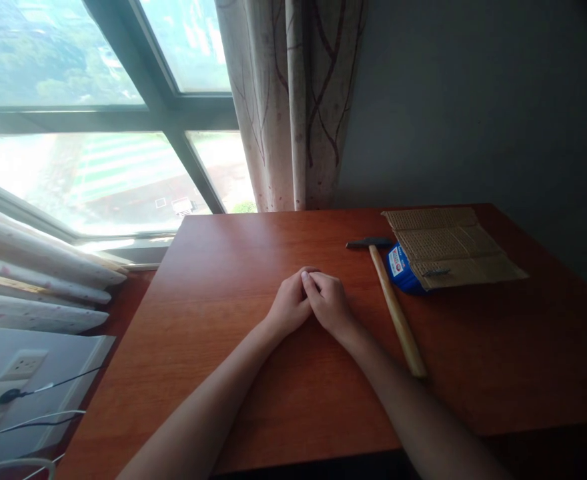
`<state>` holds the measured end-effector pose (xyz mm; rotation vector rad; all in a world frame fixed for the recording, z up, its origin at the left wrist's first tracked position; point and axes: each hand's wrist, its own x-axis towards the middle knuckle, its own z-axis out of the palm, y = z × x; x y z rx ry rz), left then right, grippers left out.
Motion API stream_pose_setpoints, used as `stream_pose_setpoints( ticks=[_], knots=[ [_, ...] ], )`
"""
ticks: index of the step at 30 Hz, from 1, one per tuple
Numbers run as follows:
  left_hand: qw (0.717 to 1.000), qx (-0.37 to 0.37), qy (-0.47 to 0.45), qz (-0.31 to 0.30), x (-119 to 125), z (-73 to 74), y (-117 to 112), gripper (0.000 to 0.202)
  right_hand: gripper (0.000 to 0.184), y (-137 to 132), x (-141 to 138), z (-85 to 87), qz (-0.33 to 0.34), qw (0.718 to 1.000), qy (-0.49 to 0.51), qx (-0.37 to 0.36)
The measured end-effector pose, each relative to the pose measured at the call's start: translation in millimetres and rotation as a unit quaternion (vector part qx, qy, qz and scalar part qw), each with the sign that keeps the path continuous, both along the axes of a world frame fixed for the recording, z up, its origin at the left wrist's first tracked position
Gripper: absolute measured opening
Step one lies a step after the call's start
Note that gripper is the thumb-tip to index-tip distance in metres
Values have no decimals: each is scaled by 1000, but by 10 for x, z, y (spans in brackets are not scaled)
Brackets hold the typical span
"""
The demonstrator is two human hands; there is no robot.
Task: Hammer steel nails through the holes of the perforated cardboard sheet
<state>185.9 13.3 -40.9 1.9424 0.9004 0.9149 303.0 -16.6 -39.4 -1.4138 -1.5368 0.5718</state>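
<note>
My left hand (287, 305) and my right hand (330, 301) rest side by side in the middle of a reddish wooden table (213, 280). Their curled fingers press against each other at the tips, and nothing shows in either hand. A hammer (393, 303) with a pale wooden handle and a dark head lies just right of my right hand, head pointing away from me. Neither hand touches it.
A piece of corrugated cardboard (448, 243) lies at the table's far right, with a small dark nail (436, 272) on it and a blue container (401, 272) half under its edge. Behind are a window, a curtain (293, 100) and a grey wall. Sockets and cables sit at lower left.
</note>
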Motion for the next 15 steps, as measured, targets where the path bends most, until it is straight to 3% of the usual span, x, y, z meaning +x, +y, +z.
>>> stream_pose_setpoints(
  ticks=[15],
  knots=[
    [1000,-1,4,-10,-9,-26,6,21,40,1,8,-15,1,1000,3,0]
  ],
)
